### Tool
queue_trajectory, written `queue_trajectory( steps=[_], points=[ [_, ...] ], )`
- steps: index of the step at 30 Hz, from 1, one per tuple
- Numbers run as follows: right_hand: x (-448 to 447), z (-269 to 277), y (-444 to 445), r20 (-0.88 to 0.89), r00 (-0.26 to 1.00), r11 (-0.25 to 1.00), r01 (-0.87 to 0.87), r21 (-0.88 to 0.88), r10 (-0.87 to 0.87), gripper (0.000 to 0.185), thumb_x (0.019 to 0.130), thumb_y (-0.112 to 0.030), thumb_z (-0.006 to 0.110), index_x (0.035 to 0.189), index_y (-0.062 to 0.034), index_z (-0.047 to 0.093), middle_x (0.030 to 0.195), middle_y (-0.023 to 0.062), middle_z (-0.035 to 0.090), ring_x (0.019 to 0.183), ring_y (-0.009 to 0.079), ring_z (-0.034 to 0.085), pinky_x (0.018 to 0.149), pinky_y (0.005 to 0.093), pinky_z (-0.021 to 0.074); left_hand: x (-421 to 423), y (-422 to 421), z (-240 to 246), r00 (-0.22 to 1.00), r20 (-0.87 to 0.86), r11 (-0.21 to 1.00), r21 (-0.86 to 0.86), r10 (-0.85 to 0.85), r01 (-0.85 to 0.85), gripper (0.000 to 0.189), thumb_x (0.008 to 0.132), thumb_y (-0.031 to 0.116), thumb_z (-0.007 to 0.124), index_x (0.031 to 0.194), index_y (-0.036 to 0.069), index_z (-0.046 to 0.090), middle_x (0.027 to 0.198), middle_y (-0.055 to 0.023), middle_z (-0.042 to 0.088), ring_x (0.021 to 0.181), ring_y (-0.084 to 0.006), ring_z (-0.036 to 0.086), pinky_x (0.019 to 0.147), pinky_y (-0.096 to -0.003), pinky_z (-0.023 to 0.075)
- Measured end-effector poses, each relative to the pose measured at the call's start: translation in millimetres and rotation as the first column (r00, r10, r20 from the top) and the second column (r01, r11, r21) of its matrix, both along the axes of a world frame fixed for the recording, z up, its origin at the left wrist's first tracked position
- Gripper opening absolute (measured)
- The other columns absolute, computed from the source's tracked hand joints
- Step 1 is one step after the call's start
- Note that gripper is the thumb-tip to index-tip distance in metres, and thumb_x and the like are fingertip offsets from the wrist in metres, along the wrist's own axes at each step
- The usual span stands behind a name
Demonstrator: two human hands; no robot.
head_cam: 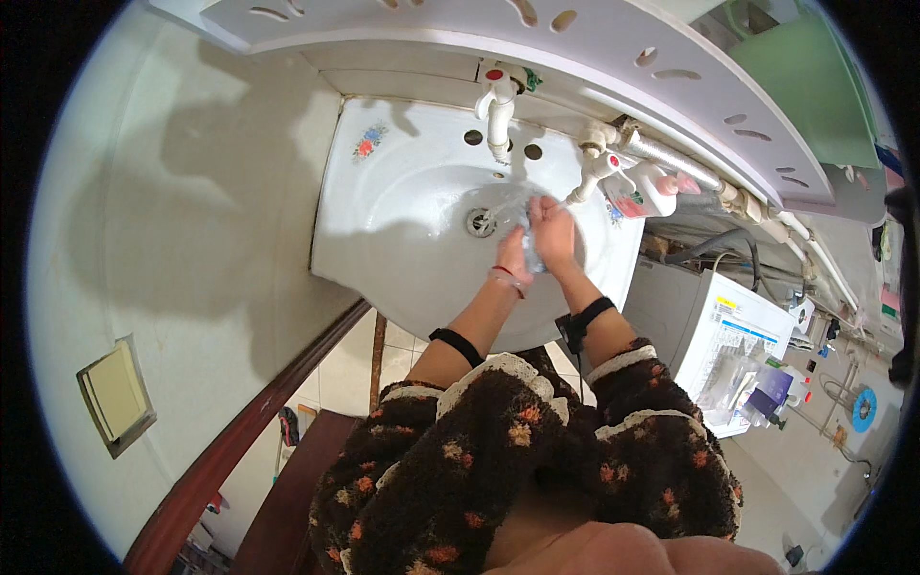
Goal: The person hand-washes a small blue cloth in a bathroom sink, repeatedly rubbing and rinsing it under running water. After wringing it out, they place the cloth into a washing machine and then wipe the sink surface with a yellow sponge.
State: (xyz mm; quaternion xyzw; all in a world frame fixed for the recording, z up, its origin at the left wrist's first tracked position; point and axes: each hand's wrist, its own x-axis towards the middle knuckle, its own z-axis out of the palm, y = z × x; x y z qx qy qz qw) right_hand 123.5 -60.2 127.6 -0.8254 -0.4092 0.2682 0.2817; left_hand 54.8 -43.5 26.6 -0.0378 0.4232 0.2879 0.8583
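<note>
Over the right part of a white ceramic sink (402, 251), my left hand (513, 253) and my right hand (553, 231) are close together. Between them they hold a light blue-grey, blurred item (532, 250), perhaps a cloth; its exact kind cannot be told. The right white tap (591, 177) with a red mark is just above my right hand, and water splashes in the bowl near the drain (481, 223). A second white tap (497, 118) hangs over the sink's back rim. My left wrist bears a red cord and a bracelet.
A pump bottle (650, 190) with pink liquid stands on the sink's right back corner. A white shelf (431, 32) with slots runs above the taps. To the right are pipes (675, 162) and a white appliance (733, 330) with packages on top. A wall is close on the left.
</note>
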Motion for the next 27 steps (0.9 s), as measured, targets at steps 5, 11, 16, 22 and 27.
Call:
queue_trajectory(
  steps=[5,11,16,22,27],
  points=[
    [-17,5,-8,-0.111,0.989,0.994,-0.098,0.04,0.102,0.032,0.094,-0.029,0.054,0.083,-0.0009,0.063,0.074,0.0258,0.062,0.071,0.0458,0.06,0.062,0.0479,0.0474,-15,6,15,0.975,0.215,0.986,-0.145,-0.048,0.08,0.022,0.094,0.025,0.052,0.099,0.006,0.061,0.094,-0.0061,0.064,0.086,-0.0217,0.061,0.076,-0.0381,0.0517],
    [-4,-34,1,-0.154,0.972,0.983,0.183,0.013,-0.179,0.031,0.095,-0.028,0.054,0.082,-0.0004,0.062,0.071,0.0256,0.06,0.069,0.0443,0.06,0.063,0.0468,0.0468,-7,15,-28,0.947,-0.206,0.951,0.136,-0.246,0.277,0.025,0.094,0.026,0.049,0.099,0.006,0.063,0.092,-0.0073,0.065,0.084,-0.0233,0.062,0.077,-0.0382,0.0507],
    [18,-63,-5,-0.254,0.937,0.959,0.27,0.086,-0.241,0.033,0.097,-0.032,0.055,0.085,-0.0017,0.062,0.062,0.0086,0.055,0.059,0.0154,0.05,0.058,0.0333,0.0417,-26,28,-22,0.981,0.159,0.986,0.141,-0.109,0.086,0.04,0.091,0.035,0.047,0.114,0.005,0.061,0.12,-0.0117,0.064,0.113,-0.0283,0.059,0.1,-0.0428,0.0457],
    [32,-30,-13,-0.273,0.947,0.969,0.212,0.126,-0.172,0.026,0.093,-0.031,0.063,0.098,-0.0054,0.065,0.088,0.0096,0.066,0.073,0.018,0.06,0.07,0.0349,0.0478,-41,30,37,0.838,0.538,0.996,-0.064,0.093,-0.07,0.058,0.085,0.04,0.041,0.131,0.007,0.054,0.137,-0.0163,0.052,0.129,-0.0345,0.048,0.111,-0.0515,0.0321],
    [46,16,-15,0.45,0.892,0.978,-0.134,0.159,0.049,0.018,0.093,-0.017,0.056,0.101,-0.0038,0.065,0.09,0.012,0.066,0.08,0.0194,0.062,0.073,0.0332,0.0493,-38,30,35,0.865,0.502,0.999,-0.033,0.017,0.0,0.062,0.087,0.044,0.038,0.133,0.006,0.053,0.137,-0.0162,0.052,0.128,-0.034,0.048,0.111,-0.0499,0.033]
  ],
)
